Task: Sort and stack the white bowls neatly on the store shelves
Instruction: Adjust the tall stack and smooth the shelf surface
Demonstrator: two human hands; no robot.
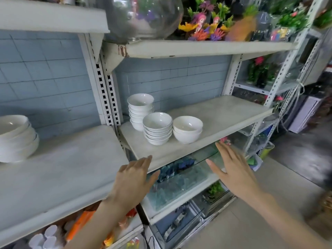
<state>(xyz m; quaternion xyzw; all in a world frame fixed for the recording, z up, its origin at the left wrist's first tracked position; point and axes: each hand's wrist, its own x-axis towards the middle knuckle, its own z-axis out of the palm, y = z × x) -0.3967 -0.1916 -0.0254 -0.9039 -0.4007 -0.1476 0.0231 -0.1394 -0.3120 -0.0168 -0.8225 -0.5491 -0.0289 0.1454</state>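
Three stacks of small white bowls stand on the right-hand shelf [224,114]: a tall stack [141,110] at the back, a middle stack [157,128] in front of it, and a short stack of two [187,129] to its right. A stack of larger white bowls [16,137] sits at the far left of the left-hand shelf [62,168]. My left hand [133,178] hovers at the front edge between the two shelves, fingers relaxed, holding nothing. Fingers straight, my right hand [231,168] is raised below the right shelf's front edge and is empty.
A glass fish bowl [143,17] and plastic aquarium ornaments [206,27] fill the shelf above. Glass tanks [179,178] sit on the shelves below the bowls. Slotted metal uprights [106,90] divide the bays. An aisle floor [269,203] lies to the right.
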